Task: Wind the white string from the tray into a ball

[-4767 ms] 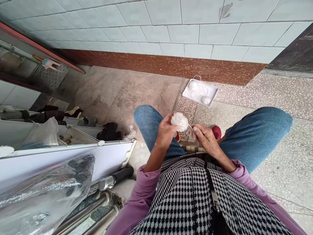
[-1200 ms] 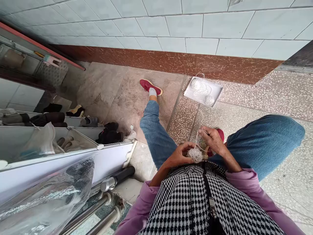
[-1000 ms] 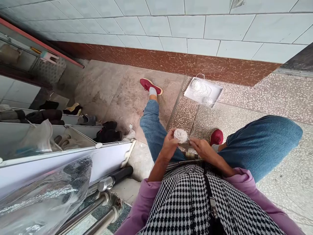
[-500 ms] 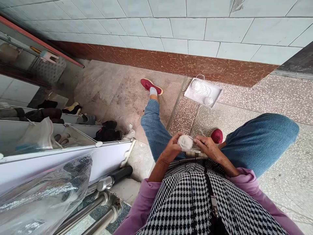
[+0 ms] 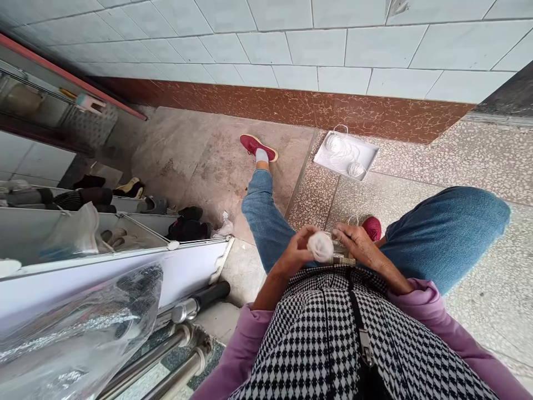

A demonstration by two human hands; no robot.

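Note:
A round white bundle of yarn (image 5: 320, 246) is gripped in my left hand (image 5: 293, 250), its thumb and fingers curled around the side. Blur hides the fine detail of the bundle. My right hand (image 5: 357, 242) is just to its right, fingers closed on the white yarn, with a loose strand showing above the knuckles. In front of my feet, a shallow white tray (image 5: 368, 151) lies on the floor. Inside it are a larger heap of white yarn (image 5: 334, 144) and a small yarn ball (image 5: 356, 169).
A tiled wall (image 5: 316, 47) with a brown skirting band runs across the front. Shelves with shoes (image 5: 187, 225) stand to the left, near metal pipes (image 5: 175, 355) and a clear plastic sheet (image 5: 79, 328). My knees are spread either side of my hands.
Both hands and the bundle have shifted slightly right, and the bundle's visible face has turned. The strand between tray and hands shows less clearly now. The tray stays put.

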